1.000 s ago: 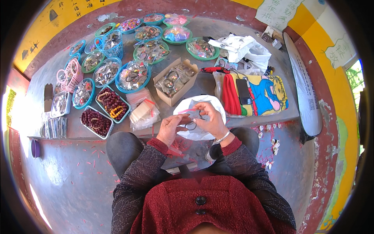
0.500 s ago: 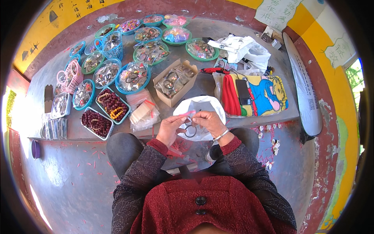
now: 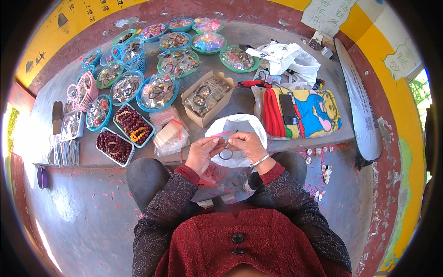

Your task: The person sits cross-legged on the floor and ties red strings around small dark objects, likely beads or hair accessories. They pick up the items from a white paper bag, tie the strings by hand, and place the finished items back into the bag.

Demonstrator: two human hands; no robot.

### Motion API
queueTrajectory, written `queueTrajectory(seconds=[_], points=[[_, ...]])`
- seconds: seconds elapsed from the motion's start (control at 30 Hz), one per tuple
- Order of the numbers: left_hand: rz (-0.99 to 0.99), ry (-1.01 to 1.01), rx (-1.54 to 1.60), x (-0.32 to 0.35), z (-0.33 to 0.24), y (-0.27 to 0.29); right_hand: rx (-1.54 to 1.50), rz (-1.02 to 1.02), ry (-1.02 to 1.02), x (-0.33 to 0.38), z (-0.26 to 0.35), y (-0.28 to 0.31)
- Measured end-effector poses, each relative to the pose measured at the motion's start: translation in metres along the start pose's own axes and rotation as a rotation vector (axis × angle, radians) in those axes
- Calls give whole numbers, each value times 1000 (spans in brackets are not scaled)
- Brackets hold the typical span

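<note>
My left hand (image 3: 203,152) and my right hand (image 3: 249,145) are close together over an open white plastic bag (image 3: 242,121). Both are closed in a pinch. A pink strip (image 3: 222,134) shows at my left fingertips, and it seems to edge a small clear plastic bag whose outline is hard to see. From my right fingertips hangs a dark ring (image 3: 225,154), like a hair tie; whether it lies inside the clear bag I cannot tell. A pale bangle (image 3: 260,160) circles my right wrist.
A cardboard box (image 3: 196,114) of bagged rings stands beyond my hands, beside stacked clear bags (image 3: 164,145). Trays of beads (image 3: 133,148) and several filled basins (image 3: 176,96) spread left. A folded towel (image 3: 318,127) with a phone (image 3: 288,111) lies right. Pink scraps litter the floor.
Both hands stay in nearly the same place, with their fingers slightly shifted. The dark ring hangs a touch higher, and the pink strip has turned a little.
</note>
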State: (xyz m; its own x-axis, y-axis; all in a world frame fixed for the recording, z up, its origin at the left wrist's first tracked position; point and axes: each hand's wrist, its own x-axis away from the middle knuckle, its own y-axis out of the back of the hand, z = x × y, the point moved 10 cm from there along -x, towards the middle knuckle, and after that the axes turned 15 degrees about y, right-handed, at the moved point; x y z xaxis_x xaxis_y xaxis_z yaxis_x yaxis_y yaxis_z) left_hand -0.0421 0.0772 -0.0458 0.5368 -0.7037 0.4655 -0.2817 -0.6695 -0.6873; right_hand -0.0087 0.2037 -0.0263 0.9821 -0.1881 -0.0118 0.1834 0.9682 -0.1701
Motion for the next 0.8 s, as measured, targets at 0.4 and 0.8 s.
queueTrajectory(seconds=[0.4, 0.8], points=[[77, -28, -12, 0, -1, -5, 454, -176, 249, 0, 33, 18], [-76, -115, -533, -12, 20, 1, 1172, 67, 949, 31, 97, -57]])
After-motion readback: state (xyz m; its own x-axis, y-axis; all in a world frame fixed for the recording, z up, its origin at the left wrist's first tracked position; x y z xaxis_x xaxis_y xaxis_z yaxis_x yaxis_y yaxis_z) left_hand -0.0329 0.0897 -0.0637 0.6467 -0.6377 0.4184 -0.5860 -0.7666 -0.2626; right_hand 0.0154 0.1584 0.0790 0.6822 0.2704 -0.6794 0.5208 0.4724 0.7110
